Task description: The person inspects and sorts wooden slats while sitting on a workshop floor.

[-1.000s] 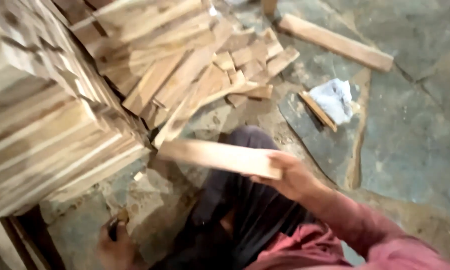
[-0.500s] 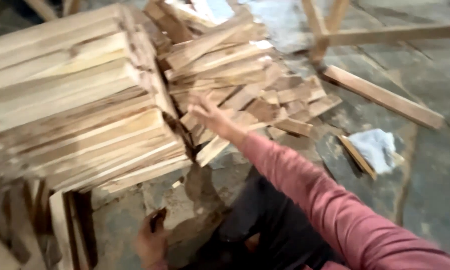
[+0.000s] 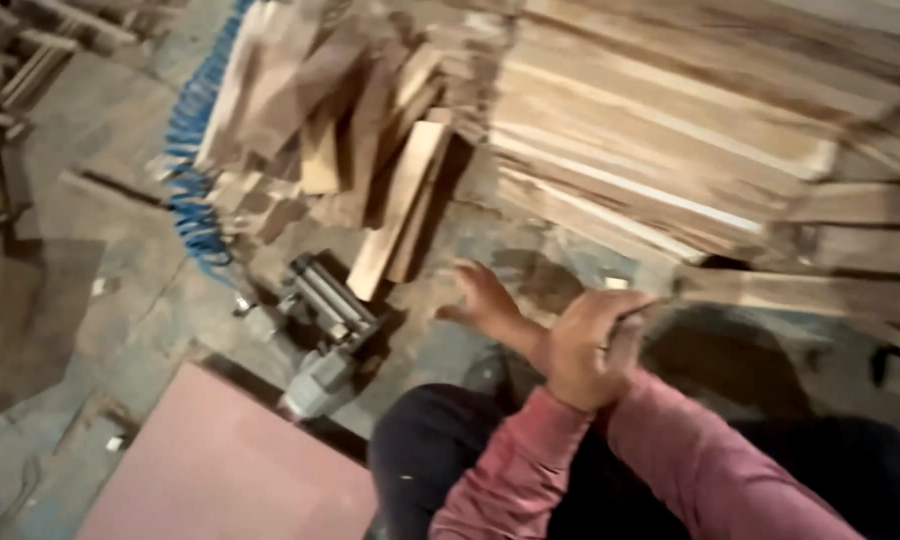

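The right hand is clenched around the near end of a long pale wooden plank, fingers and thumb wrapped over it at the edge. The plank's long axis runs nearly level across the view, from the fist out toward the right edge, tilting slightly downward that way. It lies just below the big stack of pale sawn boards, which fills the upper right, and looks to run roughly parallel to the boards in that stack; motion blur makes it hard to tell whether the plank touches the stack's lowest board.

The right forearm, in a dusty pink sleeve, rises from the lower right toward the stack, wrist bent so the back of the hand faces the camera. The left hand is open, fingers spread and loose, holding nothing, just left of the right fist and crossing behind it; its forearm in the same pink sleeve comes up from the bottom centre. It hovers over the grey stone floor, below the stack's left corner.

Left of the stack lies a loose heap of short wooden offcuts, some leaning against each other. Further left of the stack a coiled blue air hose trails down the floor toward a grey metal nail gun. A flat pinkish board lies well below the stack at lower left.
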